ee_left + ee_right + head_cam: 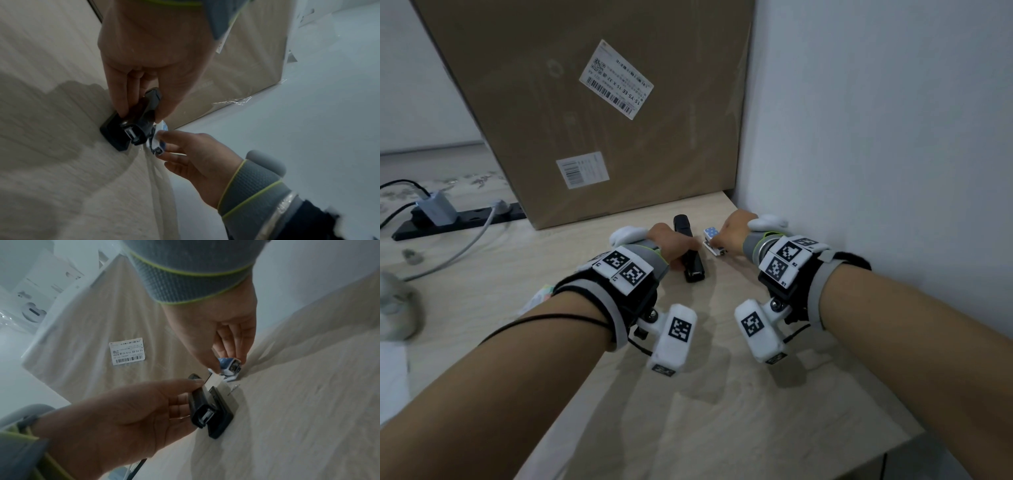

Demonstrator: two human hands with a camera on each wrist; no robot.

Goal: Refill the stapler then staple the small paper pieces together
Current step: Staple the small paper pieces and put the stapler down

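Note:
A black stapler [690, 255] lies on the wooden table [722, 394], its metal front end towards me. My left hand [674, 246] grips its body from the left, thumb on one side and fingers on the other [123, 110]. Just right of it sits a small blue-and-white staple box [711, 234]. My right hand [726, 236] pinches that box [230, 365] between thumb and fingers against the table. A white inner tray or strip [213, 379] sticks out of the box towards the stapler [207, 410]. Pale coloured paper [537, 298] peeks out from under my left wrist.
A big cardboard box [592, 102] stands right behind the stapler. A white wall [876, 137] closes off the right side by my right hand. A black power strip [458, 219] with a charger and cables lies at the left. The table's edge [876, 448] runs at the front right.

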